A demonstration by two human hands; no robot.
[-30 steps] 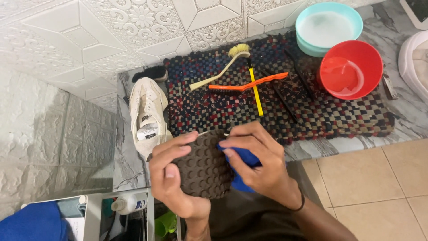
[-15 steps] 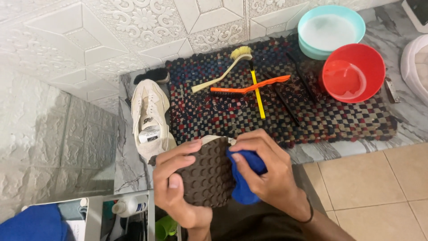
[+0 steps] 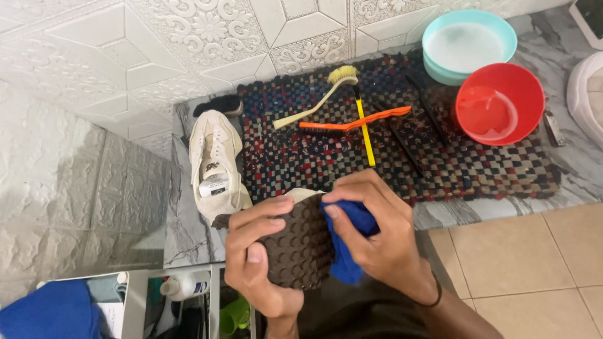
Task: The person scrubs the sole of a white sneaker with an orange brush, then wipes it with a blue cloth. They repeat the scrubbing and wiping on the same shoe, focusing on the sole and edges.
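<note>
While the left hand fingers grip the shoe with the studded brown sole turned up, the right hand fingers pinch a blue cloth against it.

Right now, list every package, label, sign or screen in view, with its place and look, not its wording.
Bottle: lower left, on a shelf below the counter, lying on its side; white with a blue label.
Insole label: inside the cream shoe at the mat's left edge; a small white patch with dark print.
Possible screen: top right corner, dark panel with a white frame, mostly cut off.
No signs.
</note>
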